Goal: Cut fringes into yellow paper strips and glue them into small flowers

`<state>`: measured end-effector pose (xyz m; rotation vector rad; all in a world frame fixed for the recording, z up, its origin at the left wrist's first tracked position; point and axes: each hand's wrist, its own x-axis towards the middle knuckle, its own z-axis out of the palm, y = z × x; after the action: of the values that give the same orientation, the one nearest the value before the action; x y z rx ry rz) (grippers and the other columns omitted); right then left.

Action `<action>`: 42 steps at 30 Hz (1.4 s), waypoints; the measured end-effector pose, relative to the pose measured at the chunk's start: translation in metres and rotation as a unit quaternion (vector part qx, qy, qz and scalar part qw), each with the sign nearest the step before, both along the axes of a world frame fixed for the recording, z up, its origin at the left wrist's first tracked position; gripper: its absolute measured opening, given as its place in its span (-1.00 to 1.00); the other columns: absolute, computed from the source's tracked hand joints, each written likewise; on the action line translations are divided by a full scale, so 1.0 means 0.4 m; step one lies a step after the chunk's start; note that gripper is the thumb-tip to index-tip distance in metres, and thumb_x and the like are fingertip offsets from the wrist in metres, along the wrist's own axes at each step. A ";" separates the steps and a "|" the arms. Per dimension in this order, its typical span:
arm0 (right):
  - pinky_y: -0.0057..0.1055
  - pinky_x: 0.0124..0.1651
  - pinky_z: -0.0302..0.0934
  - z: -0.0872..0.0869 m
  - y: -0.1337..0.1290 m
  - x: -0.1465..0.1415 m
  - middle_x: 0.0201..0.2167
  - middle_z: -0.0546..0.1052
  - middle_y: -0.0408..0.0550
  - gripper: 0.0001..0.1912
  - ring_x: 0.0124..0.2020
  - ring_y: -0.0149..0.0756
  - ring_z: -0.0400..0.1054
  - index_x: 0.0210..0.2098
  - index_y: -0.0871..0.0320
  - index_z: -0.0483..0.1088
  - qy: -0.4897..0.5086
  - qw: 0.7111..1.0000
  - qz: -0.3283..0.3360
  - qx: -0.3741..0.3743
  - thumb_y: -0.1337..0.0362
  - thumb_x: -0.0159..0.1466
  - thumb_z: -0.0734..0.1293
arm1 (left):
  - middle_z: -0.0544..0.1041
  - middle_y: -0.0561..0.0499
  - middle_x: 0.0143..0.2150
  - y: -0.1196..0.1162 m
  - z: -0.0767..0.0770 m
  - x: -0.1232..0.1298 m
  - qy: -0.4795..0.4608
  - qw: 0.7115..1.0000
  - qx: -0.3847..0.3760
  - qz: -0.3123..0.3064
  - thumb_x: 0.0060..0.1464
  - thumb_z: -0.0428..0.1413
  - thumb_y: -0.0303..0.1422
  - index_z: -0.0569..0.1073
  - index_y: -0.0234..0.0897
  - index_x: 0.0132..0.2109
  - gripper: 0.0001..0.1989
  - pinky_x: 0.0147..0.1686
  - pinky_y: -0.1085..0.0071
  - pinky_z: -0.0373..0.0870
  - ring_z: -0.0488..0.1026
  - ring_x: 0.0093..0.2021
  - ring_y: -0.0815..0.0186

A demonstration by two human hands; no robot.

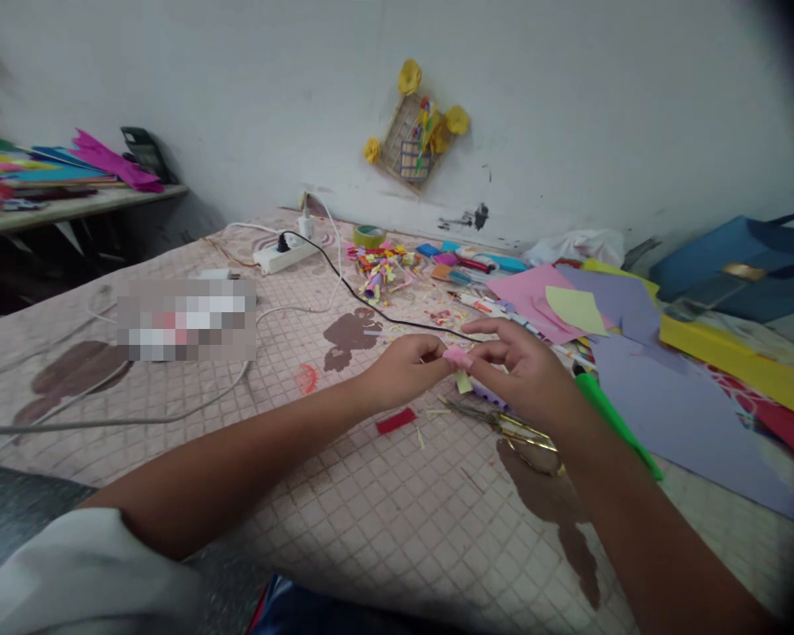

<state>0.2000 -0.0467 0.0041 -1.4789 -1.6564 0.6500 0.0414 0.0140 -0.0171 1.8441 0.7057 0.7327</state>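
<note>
Between the fingertips of my two hands is a small piece of pink paper (pixel 459 356). My left hand (pixel 407 370) pinches it from the left, fingers curled in. From the right, my right hand (pixel 520 362) grips it with thumb and fingers. A pale yellow paper strip (pixel 463 382) shows just below the pink piece; whether a hand holds it too I cannot tell. Gold-handled scissors (pixel 503 425) lie on the table under my right hand, beside a purple paper piece (pixel 488 396). A red paper strip (pixel 395 422) rests nearer to me.
Coloured paper sheets (pixel 675 414) and a green marker-like stick (pixel 618 423) lie at right. Paper scraps (pixel 384 269) and a tape roll (pixel 369 235) sit at the back. A power strip (pixel 288 253) with cables stands at the back left. A blue bag (pixel 734 273) is far right.
</note>
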 end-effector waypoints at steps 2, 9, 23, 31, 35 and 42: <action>-0.48 -0.54 0.09 -0.001 0.000 0.001 -0.53 0.48 -0.18 -0.68 -0.58 -0.40 0.25 -0.09 0.02 0.27 -0.007 1.000 -0.001 0.001 0.18 0.17 0.33 | 0.12 0.17 -0.61 -0.001 0.000 0.000 0.003 1.000 0.001 0.002 -0.01 0.03 -0.23 0.26 -0.32 -0.55 -0.72 -0.56 0.50 -0.04 0.05 -0.56 0.47; -0.48 -0.53 0.11 -0.002 -0.005 -0.003 -0.50 0.50 -0.15 -0.67 -0.56 -0.38 0.27 -0.07 0.03 0.26 -0.012 1.000 -0.003 -0.005 0.14 0.18 0.32 | 0.15 0.16 -0.60 0.002 -0.007 0.000 0.000 1.000 0.002 -0.004 -0.01 0.02 -0.19 0.29 -0.33 -0.53 -0.70 -0.57 0.51 -0.02 0.07 -0.56 0.47; -0.47 -0.49 0.13 0.004 -0.005 -0.003 -0.50 0.49 -0.15 -0.69 -0.53 -0.37 0.28 -0.09 0.08 0.28 -0.025 1.000 0.003 -0.002 0.21 0.18 0.29 | 0.13 0.16 -0.60 0.006 -0.011 0.000 -0.004 1.000 0.009 -0.010 0.01 0.01 -0.19 0.26 -0.32 -0.54 -0.69 -0.57 0.51 -0.03 0.06 -0.56 0.48; -0.46 -0.48 0.05 0.024 0.000 0.000 -0.63 0.30 -0.20 -0.71 -0.54 -0.40 0.16 -0.61 0.13 0.26 -0.120 0.992 0.034 -0.015 0.18 0.20 0.25 | 0.14 0.16 -0.59 0.005 -0.003 -0.001 0.005 0.999 0.046 0.004 0.01 0.01 -0.24 0.24 -0.33 -0.55 -0.71 -0.52 0.50 0.00 0.07 -0.53 0.47; -0.46 -0.46 0.04 0.029 -0.006 -0.003 -0.62 0.29 -0.21 -0.73 -0.52 -0.39 0.14 -0.58 0.13 0.26 -0.132 0.991 0.031 -0.006 0.18 0.20 0.25 | 0.17 0.15 -0.58 0.006 -0.003 -0.003 0.006 0.999 0.042 -0.003 0.01 0.01 -0.20 0.29 -0.34 -0.51 -0.71 -0.51 0.50 0.04 0.10 -0.52 0.46; -0.46 -0.47 0.05 0.024 -0.007 -0.001 -0.61 0.31 -0.20 -0.73 -0.54 -0.39 0.15 -0.53 0.13 0.30 -0.118 0.993 0.023 -0.006 0.15 0.23 0.20 | 0.17 0.15 -0.57 0.010 -0.005 -0.002 0.011 0.998 0.063 -0.001 0.00 0.00 -0.31 0.25 -0.33 -0.52 -0.78 -0.49 0.50 0.06 0.11 -0.51 0.46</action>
<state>0.1994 -0.0496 0.0139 -1.5801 -1.8738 0.5263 0.0404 0.0180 -0.0192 1.9692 0.6857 0.7729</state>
